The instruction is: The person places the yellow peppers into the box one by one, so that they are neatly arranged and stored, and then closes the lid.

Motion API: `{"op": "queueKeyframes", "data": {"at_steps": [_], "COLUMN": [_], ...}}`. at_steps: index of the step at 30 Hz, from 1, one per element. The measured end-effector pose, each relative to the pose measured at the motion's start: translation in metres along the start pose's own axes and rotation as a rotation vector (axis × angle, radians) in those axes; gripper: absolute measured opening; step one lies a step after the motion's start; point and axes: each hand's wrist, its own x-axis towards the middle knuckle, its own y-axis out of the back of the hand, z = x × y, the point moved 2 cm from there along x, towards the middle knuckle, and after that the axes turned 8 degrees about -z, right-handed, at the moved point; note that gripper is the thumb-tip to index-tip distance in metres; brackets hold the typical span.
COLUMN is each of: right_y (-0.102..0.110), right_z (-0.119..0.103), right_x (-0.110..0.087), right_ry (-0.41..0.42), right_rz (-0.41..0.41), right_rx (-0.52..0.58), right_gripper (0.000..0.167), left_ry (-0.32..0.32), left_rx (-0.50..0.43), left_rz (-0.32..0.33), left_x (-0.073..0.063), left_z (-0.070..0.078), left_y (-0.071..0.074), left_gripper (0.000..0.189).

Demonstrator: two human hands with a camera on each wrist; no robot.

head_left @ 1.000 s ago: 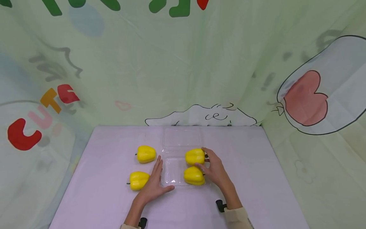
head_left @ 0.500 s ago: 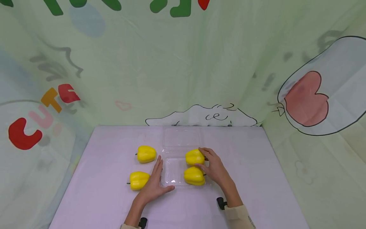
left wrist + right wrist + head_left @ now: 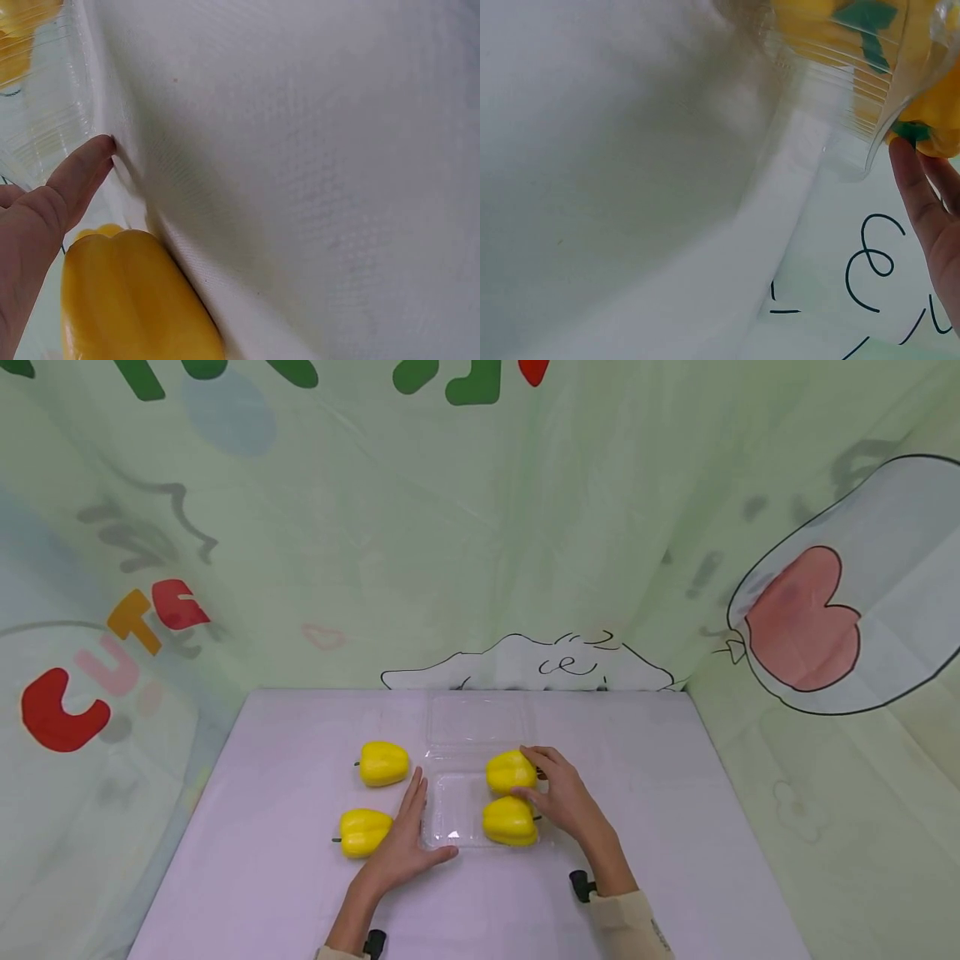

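A clear plastic clamshell box [image 3: 459, 806] lies open, its lid folded back. Two yellow bell peppers sit side by side in its right half. My right hand [image 3: 566, 797] grips the far pepper [image 3: 508, 771] by its stem end, index finger on the far side and thumb between the two. The near pepper [image 3: 508, 822] lies just below that thumb. My left hand [image 3: 403, 843], fingers straight and thumb spread, rests along the box's left side. In the left wrist view, those fingertips [image 3: 101, 146] are right at the clear wall; a pepper [image 3: 135, 296] lies beside the hand.
Left of the box, another yellow pepper [image 3: 384, 764] lies toward the back and one [image 3: 363, 833] lies beside the left hand, partly covered by it. The table [image 3: 300, 735] has a pale cover. Printed green cloth [image 3: 450, 527] hangs behind and at both sides.
The right hand's fingertips have shifted slightly left over the far pepper, and the right wrist has moved slightly. The left hand and the peppers look the same.
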Motion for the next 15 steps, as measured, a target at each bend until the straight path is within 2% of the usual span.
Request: {"op": "queueKeyframes", "data": {"at_steps": [8, 15], "right_y": [0.0027, 0.0036], "right_z": [0.0010, 0.0029], "right_x": [0.0036, 0.0075], "right_ry": [0.004, -0.002], "right_rz": [-0.027, -0.048], "right_rx": [0.017, -0.014], "right_gripper": [0.072, 0.073], "left_ry": [-0.004, -0.006], "left_rx": [0.000, -0.003], "left_rz": [0.000, 0.001], "left_x": [0.0001, -0.0002], "left_z": [-0.0007, -0.0002], "left_y": [-0.0006, -0.0002], "left_gripper": [0.125, 0.125]}}
